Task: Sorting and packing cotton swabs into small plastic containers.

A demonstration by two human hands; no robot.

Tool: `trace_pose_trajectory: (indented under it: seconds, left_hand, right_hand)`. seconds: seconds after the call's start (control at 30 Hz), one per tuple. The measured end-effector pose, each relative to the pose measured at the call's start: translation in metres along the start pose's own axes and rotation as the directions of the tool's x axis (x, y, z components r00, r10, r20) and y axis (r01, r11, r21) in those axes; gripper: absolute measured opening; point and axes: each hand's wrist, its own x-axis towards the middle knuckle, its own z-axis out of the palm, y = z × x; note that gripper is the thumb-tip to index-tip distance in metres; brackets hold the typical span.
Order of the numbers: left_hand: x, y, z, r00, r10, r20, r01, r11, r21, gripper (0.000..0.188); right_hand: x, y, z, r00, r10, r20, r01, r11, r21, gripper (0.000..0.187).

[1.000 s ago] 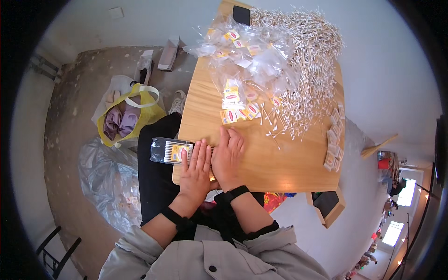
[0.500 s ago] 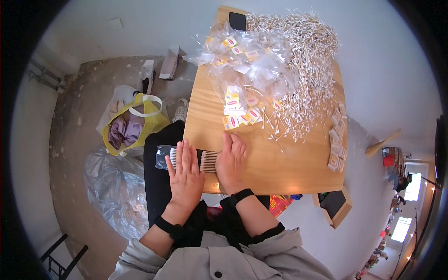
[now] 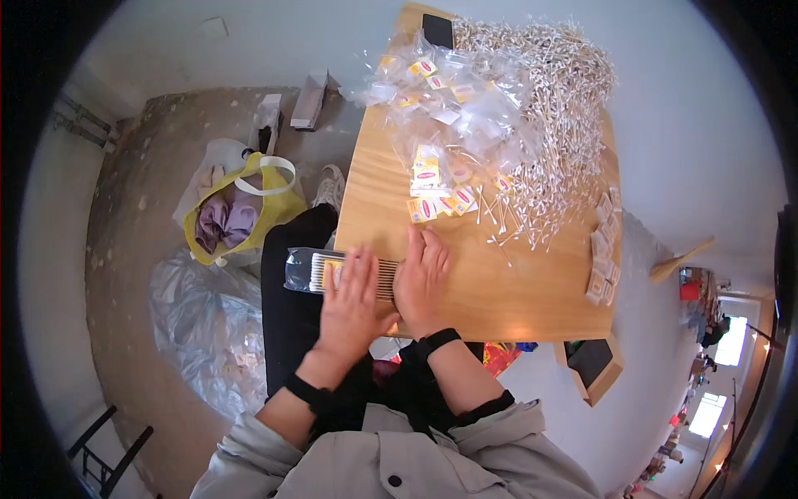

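Observation:
A flat row of cotton swabs (image 3: 386, 279) lies at the table's near left edge, with a yellow card partly visible on it. At its left end a clear plastic bag (image 3: 301, 270) hangs past the edge, above my black-trousered leg. My left hand (image 3: 353, 303) rests flat across the swabs, fingers stretched and slightly blurred, hiding the middle of the row. On the row's right end, my right hand (image 3: 421, 279) stands on its edge against the swabs, fingers extended and holding nothing.
A large heap of loose swabs (image 3: 565, 108) fills the table's far right. Beside it lie clear bags (image 3: 490, 116) with yellow-white cards (image 3: 424, 208). Small clear boxes (image 3: 603, 258) line the right edge. A yellow bag (image 3: 283, 208) stands on the floor at left.
My left hand has slid a little right, uncovering more swabs and the yellow card at the left. My right hand's fingers have straightened. The whole view has shifted slightly.

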Motion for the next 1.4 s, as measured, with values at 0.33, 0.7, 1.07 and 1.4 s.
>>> trace_pose_trajectory:
  seconds: [0.33,0.7,1.07,1.4]
  left_hand:
    - [0.007,-0.099,0.009,0.734,-0.675,-0.076,0.098,0.216,-0.972,0.041]
    - [0.015,-0.086,0.008,0.729,-0.624,0.283,0.144,-0.264,-0.954,0.016]
    - [0.013,-0.093,0.033,0.73,-0.668,0.148,0.141,-0.065,-0.988,0.021]
    - [0.011,-0.091,0.028,0.739,-0.655,0.158,0.167,-0.05,-0.985,0.02]
  right_hand:
    - [0.003,0.0,0.0,1.0,-0.025,-0.008,0.024,0.999,-0.028,0.045]
    - [0.005,-0.001,0.0,0.999,-0.031,-0.028,0.029,0.998,-0.051,0.042]
    - [0.006,-0.008,-0.002,0.998,-0.049,0.043,0.05,0.998,-0.025,0.038]
    - [0.008,-0.026,0.003,0.994,-0.067,0.088,0.072,0.996,-0.045,0.041]
